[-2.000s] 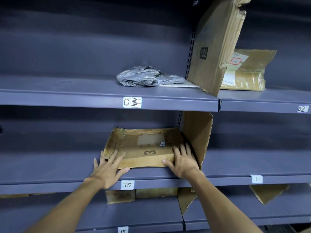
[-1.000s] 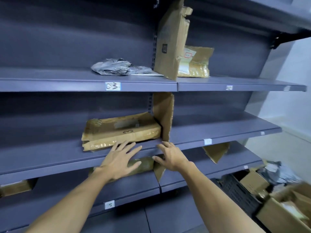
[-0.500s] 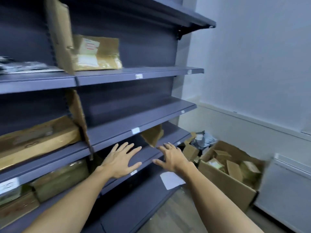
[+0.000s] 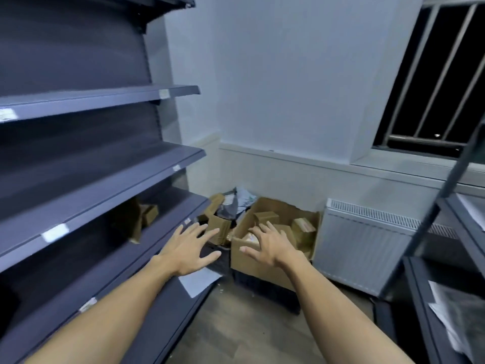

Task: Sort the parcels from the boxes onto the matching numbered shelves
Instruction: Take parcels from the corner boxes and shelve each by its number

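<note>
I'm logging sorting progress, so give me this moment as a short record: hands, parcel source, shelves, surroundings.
left hand: open, fingers spread, holding nothing
right hand: open, fingers spread, holding nothing
parcel source: open brown cardboard box on the floor, small brown cardboard parcels inside
shelves: dark grey metal shelves on the left, white labels too blurred to read
nearby: white panel radiator right of the box

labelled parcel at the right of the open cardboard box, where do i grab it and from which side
Probably from above. The labelled parcel sits inside the open cardboard box, where the box walls and the neighbouring parcels block its sides, while its upper part stands clear. Pinch it across its upper edges with the right hand, which is open and nearest.
</note>
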